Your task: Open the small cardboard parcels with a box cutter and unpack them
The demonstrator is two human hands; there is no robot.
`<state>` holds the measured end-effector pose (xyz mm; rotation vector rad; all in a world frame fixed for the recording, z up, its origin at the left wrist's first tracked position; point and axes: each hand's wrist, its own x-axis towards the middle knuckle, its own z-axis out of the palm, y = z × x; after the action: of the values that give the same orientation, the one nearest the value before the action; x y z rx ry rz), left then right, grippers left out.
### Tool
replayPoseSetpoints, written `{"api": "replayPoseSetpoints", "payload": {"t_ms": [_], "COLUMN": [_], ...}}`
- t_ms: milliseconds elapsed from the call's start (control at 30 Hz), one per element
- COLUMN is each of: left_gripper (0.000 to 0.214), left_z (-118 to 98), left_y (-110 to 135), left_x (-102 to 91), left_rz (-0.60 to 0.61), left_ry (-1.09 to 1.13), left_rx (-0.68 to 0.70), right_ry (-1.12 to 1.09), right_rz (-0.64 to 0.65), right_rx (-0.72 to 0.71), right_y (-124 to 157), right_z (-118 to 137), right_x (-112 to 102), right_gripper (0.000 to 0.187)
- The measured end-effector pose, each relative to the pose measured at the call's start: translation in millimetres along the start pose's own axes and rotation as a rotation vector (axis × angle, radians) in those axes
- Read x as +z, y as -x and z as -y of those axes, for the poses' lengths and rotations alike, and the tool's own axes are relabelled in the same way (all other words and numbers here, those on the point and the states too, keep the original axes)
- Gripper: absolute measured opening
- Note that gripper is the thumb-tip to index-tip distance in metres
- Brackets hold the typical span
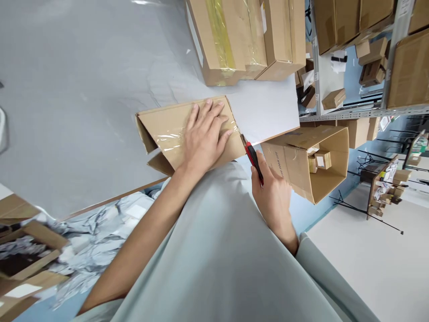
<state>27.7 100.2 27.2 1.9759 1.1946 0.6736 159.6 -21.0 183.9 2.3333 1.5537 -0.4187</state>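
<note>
A cardboard box lies on the grey table near its front edge, with flaps standing open at its left end and shiny clear tape across its upper face. Pressed flat on that face is my left hand, fingers stretched out. My right hand is wrapped round a red and black utility knife. The knife's blade end is at the right end of the box, by the taped edge. Whether the blade has gone into the tape I cannot tell.
Large taped cartons stand at the back of the table. An open carton with small boxes inside stands beyond the right edge. Metal shelving with boxes is at right. Crumpled plastic bags and open cartons lie at lower left.
</note>
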Motion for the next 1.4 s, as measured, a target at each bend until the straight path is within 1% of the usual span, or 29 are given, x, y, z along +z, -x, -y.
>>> {"api": "replayPoseSetpoints", "payload": {"t_ms": [67,133,267,367,533,800,933,1033,1167,1300,1400], "left_gripper": [0.05,0.049,0.047,0.046,0.048,0.044,0.045,0.046,0.044,0.04,0.041], "left_z": [0.2,1.0,1.6,1.5,3.0,6.0,8.6,9.9,8.2,4.2,1.6], "left_y": [-0.2,0.1,0.9,0.6,-0.6,0.3,-1.1,-1.8,0.7,5.0,7.0], "left_x": [-0.2,-0.2,-0.2,0.4,1.7,3.7,5.2,6.8,9.1,12.2,14.2], "left_rz": [-0.003,-0.016,-0.03,-0.035,-0.023,-0.037,-0.032,-0.029,-0.006,0.04,0.072], "left_ry": [0.0,-0.004,-0.012,-0.013,-0.007,0.046,0.081,0.113,0.136,0.148,0.165], "left_rx": [0.007,0.017,0.031,0.028,0.006,0.026,0.04,0.047,0.059,0.083,0.106], "right_ry": [-0.059,-0.105,-0.149,-0.132,-0.081,0.014,0.052,0.074,0.121,0.182,0.202], "right_rz": [-0.057,-0.069,-0.034,0.034,0.123,0.128,0.13,0.118,0.127,0.162,0.182], "right_rx": [-0.032,-0.048,-0.068,-0.065,-0.038,0.055,0.063,0.068,0.098,0.158,0.2], "right_y": [-12.0,-30.4,-65.0,-74.8,-71.1,-60.8,-61.4,-61.6,-53.2,-38.4,-27.4], "right_z": [4.0,10.3,20.3,22.5,26.5,45.2,58.1,64.8,65.1,59.0,55.8], "right_x": [3.3,10.6,24.2,24.5,15.8,17.3,4.5,-6.2,-9.7,-5.5,-0.6], "right_gripper": [0.06,0.062,0.064,0.064,0.064,0.065,0.069,0.067,0.062,0.061,0.062]}}
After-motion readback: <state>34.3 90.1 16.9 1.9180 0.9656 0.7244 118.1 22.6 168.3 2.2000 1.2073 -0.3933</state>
